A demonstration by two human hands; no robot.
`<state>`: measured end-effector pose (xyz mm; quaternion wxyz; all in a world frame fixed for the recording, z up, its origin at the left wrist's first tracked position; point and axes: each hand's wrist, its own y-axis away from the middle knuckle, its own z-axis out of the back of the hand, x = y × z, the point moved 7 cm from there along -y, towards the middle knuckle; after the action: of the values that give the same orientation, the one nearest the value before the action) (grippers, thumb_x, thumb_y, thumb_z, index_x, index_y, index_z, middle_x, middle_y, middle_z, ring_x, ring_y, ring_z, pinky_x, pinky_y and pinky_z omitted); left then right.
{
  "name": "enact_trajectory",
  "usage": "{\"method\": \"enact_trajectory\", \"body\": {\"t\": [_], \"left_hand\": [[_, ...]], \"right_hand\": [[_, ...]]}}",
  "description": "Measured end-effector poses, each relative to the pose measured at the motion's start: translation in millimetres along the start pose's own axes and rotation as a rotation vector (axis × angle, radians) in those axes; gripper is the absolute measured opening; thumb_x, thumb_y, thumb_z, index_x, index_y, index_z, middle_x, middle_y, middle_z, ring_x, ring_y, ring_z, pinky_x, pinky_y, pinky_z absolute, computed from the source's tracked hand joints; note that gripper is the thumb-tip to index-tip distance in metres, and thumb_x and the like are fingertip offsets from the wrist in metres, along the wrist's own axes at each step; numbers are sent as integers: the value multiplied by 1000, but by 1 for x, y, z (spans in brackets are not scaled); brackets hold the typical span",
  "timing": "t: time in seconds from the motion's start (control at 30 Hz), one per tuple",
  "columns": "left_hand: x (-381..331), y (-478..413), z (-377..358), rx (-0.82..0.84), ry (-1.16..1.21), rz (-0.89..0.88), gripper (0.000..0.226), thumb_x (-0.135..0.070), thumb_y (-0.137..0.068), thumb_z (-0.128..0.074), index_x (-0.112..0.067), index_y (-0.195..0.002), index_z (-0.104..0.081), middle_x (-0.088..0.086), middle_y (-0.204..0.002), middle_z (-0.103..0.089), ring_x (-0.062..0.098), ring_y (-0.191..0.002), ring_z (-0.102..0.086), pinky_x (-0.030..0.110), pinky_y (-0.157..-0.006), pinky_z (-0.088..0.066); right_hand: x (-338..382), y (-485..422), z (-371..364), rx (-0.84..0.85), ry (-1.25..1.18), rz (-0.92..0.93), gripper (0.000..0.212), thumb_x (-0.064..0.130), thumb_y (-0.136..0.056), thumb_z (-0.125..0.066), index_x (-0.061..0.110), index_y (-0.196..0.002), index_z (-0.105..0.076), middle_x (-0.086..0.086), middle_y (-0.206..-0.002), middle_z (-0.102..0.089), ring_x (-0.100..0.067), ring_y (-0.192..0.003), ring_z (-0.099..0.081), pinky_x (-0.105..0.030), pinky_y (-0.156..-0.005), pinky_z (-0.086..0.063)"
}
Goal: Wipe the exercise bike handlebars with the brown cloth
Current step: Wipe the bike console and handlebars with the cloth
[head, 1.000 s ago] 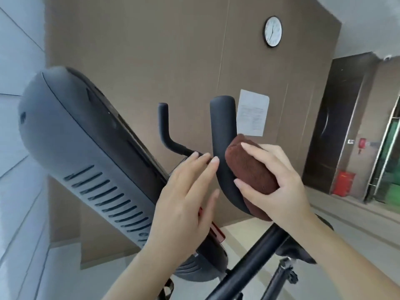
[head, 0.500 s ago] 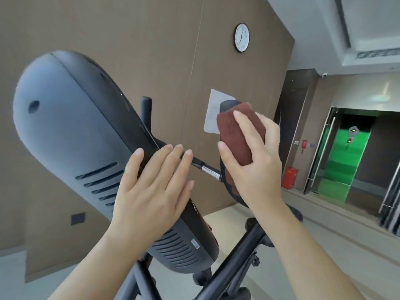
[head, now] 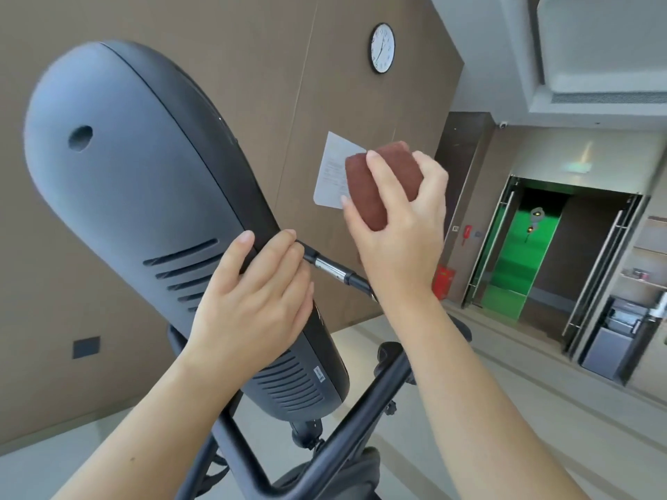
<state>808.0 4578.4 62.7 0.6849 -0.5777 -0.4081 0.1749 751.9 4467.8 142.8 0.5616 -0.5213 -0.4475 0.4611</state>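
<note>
Gripping the cloth [head: 382,182], the right hand [head: 400,225] has its fingers curled over the top and its thumb along the left side, so the brown wad is wrapped around something the hand hides. I take that to be the upright handlebar grip, though none of the grip itself shows at this angle. What does show of the handlebar [head: 334,270] is a thin dark bar with a shiny metal sleeve, running from the console edge down and to the right until it passes behind the right wrist.

The left hand [head: 252,301] lies flat and open against the console [head: 137,167], the big grey, rounded housing with slotted vents; its fingertips reach the dark front edge, right where the bar comes out. It grips nothing. Both forearms are bare.

Below the hands, black frame tubes [head: 346,427] cross each other and drop out of view at the bottom.

On the brown panelled wall [head: 252,66] behind, 1 round clock [head: 382,48] hangs high up, and a white sheet of paper [head: 330,171] is stuck lower down, partly covered by the cloth. Further right stands a dark door [head: 458,167], with a red bin [head: 443,282] on the floor near it, and beyond that a glass doorway [head: 523,254] glowing green.
</note>
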Motion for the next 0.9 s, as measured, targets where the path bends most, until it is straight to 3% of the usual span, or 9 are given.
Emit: {"method": "enact_trajectory", "body": {"t": [0.13, 0.27, 0.4, 0.57, 0.73, 0.9], "left_hand": [[0, 2, -2, -22, 5, 4, 19, -17, -87, -52, -6, -85, -67, 8, -99, -69, 21, -112, -48, 40, -97, -28], [1, 2, 0, -8, 17, -1, 20, -17, -87, -52, -6, -86, -68, 7, -100, -70, 22, -111, -58, 40, -97, -29], [3, 2, 3, 11, 27, -2, 20, -17, -88, -51, -6, -86, -68, 7, -101, -70, 22, -107, -62, 41, -97, -30], [1, 4, 4, 4, 31, 27, 16, -15, -86, -53, -8, -84, -67, 5, -99, -69, 20, -112, -56, 41, -97, -28], [-6, 6, 5, -19, 111, 139, 17, -13, -86, -54, -8, -87, -70, 7, -98, -70, 21, -113, -52, 41, -103, -21], [-27, 8, 5, -15, 232, 207, 18, -11, -84, -54, -5, -88, -70, 11, -101, -69, 24, -112, -51, 48, -101, -26]], "right_hand": [[-5, 21, -5, -8, 92, 56, 42, 37, -82, -61, 20, -121, -60, -19, -130, -48, -31, -110, -51, -27, -82, -39], [-24, 75, -2, 58, 123, 165, 42, 29, -83, -65, 20, -123, -58, -15, -132, -37, -33, -113, -49, -29, -93, -38], [-32, 97, 4, 103, 107, 280, 44, 23, -81, -69, 21, -122, -51, -15, -128, -35, -37, -108, -52, -38, -88, -49], [-26, 50, 21, -50, -197, 122, 39, 20, -81, -69, 9, -118, -61, -15, -127, -40, -27, -117, -45, -19, -99, -41], [-12, 17, 4, 21, -150, 72, 40, 20, -78, -71, 15, -117, -64, -23, -124, -50, -34, -109, -52, -29, -82, -45], [-36, 57, 12, 72, -210, 174, 39, 18, -77, -74, 11, -115, -65, -27, -121, -51, -37, -111, -53, -34, -89, -50]]}}
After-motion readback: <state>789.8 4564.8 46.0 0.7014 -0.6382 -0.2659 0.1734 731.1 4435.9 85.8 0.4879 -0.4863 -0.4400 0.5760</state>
